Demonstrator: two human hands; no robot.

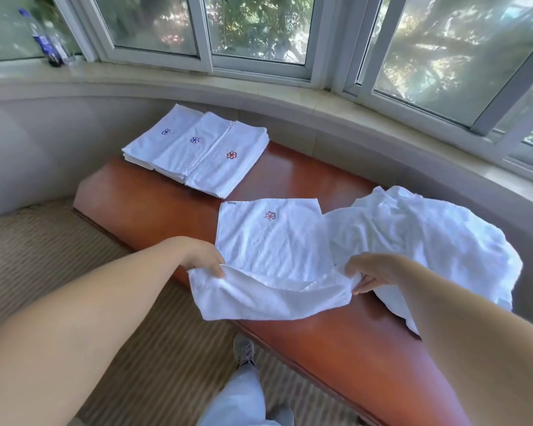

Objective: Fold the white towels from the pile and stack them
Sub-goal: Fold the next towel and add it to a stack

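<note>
The left grip (205, 259) and right grip (365, 273) each pinch a near corner of the towel (271, 244) on the table (336, 342); the pile (428, 238) lies just beyond the right grip.

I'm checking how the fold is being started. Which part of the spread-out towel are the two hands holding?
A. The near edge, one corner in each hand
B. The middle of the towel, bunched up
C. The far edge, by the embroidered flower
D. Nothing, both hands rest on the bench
A: the left hand and right hand each pinch a near corner of the towel, lifting that edge off the bench.
</note>
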